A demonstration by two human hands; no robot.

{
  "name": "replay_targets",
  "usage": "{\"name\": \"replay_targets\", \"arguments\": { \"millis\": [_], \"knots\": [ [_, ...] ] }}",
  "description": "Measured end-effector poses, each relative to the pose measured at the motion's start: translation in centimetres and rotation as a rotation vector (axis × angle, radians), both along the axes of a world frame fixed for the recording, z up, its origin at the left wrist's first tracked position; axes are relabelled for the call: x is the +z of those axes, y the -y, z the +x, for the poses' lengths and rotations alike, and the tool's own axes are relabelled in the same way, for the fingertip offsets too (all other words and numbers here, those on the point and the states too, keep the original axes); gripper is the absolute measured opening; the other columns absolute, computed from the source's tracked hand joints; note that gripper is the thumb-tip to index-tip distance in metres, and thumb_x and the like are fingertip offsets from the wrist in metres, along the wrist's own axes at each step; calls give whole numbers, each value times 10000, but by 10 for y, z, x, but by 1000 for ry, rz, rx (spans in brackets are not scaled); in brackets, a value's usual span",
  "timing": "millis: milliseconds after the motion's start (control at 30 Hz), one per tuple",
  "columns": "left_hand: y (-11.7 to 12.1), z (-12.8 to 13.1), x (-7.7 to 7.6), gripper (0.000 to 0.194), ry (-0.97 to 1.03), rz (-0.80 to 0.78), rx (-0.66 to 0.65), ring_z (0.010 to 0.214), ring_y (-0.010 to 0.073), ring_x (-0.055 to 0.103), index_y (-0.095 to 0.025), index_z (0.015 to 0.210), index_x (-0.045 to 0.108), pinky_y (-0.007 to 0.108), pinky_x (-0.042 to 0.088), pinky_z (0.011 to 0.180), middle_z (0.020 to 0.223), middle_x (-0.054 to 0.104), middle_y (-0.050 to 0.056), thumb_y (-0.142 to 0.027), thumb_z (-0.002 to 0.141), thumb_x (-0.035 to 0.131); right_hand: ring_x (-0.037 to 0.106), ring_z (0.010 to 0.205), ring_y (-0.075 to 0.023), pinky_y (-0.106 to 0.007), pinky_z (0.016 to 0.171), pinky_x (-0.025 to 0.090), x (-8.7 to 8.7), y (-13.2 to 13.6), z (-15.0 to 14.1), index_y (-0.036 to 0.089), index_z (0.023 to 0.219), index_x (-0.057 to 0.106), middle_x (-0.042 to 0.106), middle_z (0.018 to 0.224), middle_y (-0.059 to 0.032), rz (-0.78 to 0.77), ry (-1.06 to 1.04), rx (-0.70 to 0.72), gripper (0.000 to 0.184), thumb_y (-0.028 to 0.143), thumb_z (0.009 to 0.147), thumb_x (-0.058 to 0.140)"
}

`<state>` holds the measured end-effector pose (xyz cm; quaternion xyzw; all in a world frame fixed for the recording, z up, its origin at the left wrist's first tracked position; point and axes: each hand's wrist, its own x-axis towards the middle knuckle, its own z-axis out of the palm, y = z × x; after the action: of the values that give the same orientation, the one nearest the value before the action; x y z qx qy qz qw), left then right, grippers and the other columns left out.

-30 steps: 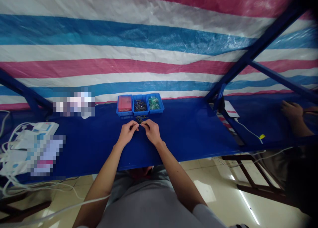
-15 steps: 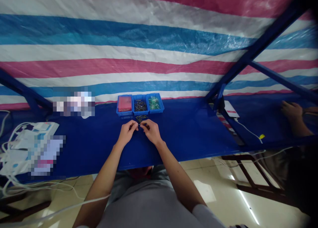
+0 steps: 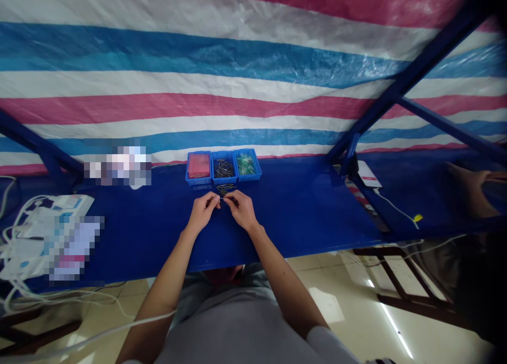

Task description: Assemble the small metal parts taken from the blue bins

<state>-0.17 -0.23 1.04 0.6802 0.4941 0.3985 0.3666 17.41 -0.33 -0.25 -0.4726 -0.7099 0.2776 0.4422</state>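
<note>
While left hand (image 3: 205, 207) and right hand (image 3: 240, 206) pinch it, a thin, pale, straight piece (image 3: 222, 198), finer details unclear

One thin piece (image 3: 222, 198), pale in the part which can be seen, is held between the pinched fingertips of the left hand (image 3: 203, 211) and of the right hand (image 3: 241, 210). It appears straight and is directed from side to side, nearly level. Both its ends are covered by the fingers (therefore its full shape cannot be told). Its finer details are too small to be distinguished.
</note>
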Motion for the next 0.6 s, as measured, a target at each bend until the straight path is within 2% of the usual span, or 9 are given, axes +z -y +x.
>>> {"name": "replay_targets", "arguments": {
  "millis": [600],
  "knots": [
    [0,1,0,379,-10,12,7,663,161,604,-188,769,613,254,452,679,697,653,7,-476,974,475,594,741,-163,-263,684,439,-3,-1,0,202,859,673,669,839,-44,1,31,-11,297,387,1004,492]
  ]
}}
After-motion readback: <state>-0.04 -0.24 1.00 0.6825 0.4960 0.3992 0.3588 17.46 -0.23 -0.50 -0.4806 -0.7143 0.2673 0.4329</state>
